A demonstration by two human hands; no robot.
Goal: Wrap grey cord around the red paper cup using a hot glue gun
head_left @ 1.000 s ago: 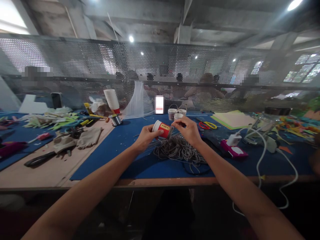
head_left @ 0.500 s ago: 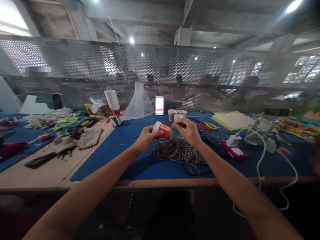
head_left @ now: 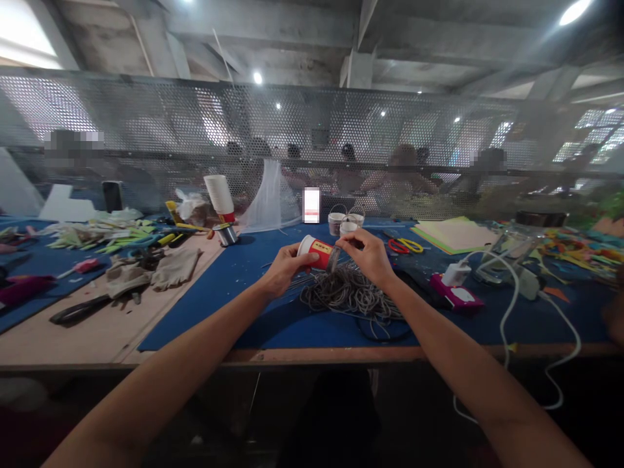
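My left hand (head_left: 283, 268) is wrapped round a red and white paper cup (head_left: 316, 251), held on its side above the blue mat (head_left: 234, 305). My right hand (head_left: 368, 255) pinches a strand of grey cord at the cup's right end. That strand hangs down into a tangled pile of grey cord (head_left: 348, 296) lying on the mat just below both hands.
Three small white cups with wire handles (head_left: 345, 222) stand behind my hands, with red and yellow scissors (head_left: 404, 245) to their right. A stack of paper cups (head_left: 219, 196), a metal spool (head_left: 225, 234), gloves (head_left: 170, 268) and paper scraps lie left. A pink device (head_left: 455, 294) with white cable sits right. Mesh screen behind.
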